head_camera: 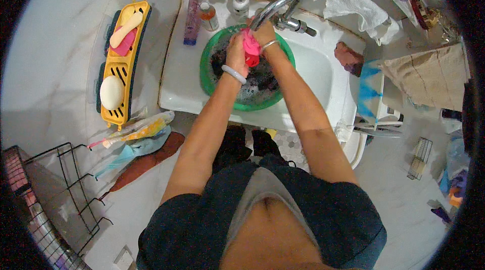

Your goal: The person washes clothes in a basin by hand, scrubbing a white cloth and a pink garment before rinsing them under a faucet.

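Note:
Under the curved chrome faucet (271,4), my left hand (237,50) and my right hand (265,33) hold a bright pink cloth (251,42) between them. A pale bangle circles my left wrist and a silver one my right. Just below the cloth is a small red item (252,60), too unclear to name. Beneath my hands, a green plastic basin (208,86) holds sudsy water and dark fabric (261,80). The basin rests on the white sink (182,92), partly over its bowl. The faucet hides part of my right hand's fingers.
Behind the basin stand an orange bottle (208,16) and a white bottle (241,4). A yellow soap rack (124,59) hangs at left, above a black wire rack (72,179). White cloths (348,3) hang behind the faucet; a reddish cloth (346,56) lies at the sink's right.

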`<state>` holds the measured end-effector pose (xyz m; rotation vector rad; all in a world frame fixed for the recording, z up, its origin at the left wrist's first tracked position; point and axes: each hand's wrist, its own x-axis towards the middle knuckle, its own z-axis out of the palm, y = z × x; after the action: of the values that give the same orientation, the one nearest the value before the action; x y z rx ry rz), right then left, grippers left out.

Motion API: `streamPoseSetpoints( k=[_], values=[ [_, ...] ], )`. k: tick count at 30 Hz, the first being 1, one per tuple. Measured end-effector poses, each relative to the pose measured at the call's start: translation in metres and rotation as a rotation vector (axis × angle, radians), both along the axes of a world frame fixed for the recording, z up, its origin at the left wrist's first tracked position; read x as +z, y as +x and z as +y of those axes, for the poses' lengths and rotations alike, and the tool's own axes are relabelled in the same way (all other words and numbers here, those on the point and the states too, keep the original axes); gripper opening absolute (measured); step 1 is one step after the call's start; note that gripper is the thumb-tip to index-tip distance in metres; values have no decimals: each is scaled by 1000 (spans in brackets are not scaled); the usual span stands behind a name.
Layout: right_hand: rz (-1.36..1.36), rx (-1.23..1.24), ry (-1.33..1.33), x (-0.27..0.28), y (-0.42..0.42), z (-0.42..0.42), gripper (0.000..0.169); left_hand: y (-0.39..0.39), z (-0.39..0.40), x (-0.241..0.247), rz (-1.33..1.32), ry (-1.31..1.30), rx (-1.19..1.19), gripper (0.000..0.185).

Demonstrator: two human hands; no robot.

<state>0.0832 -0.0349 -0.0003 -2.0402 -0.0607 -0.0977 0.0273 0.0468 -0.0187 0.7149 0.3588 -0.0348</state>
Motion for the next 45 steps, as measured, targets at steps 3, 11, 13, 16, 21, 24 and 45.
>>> streamPoseSetpoints(
  k=[3,11,13,16,21,24,45],
  values=[
    [66,58,-81,29,-43,16,31,5,33,1,173,-146,-103,27],
    [255,-149,276,9,-29,7,26,-13,7,10,102,-42,-123,35],
    [317,-184,536,9,-35,6,23,-13,16,16,57,-146,-122,39],
    [399,-219,926,14,-49,11,18,-23,24,19,-70,-462,96,37],
    [-440,72,-29,19,-127,32,21,-10,37,-27,-85,-545,-29,25],
    [-435,-33,-154,18,-79,37,23,0,33,-39,-27,-362,-43,18],
    [321,10,998,35,-67,21,20,-10,40,7,-111,-338,1,33]
  ],
)
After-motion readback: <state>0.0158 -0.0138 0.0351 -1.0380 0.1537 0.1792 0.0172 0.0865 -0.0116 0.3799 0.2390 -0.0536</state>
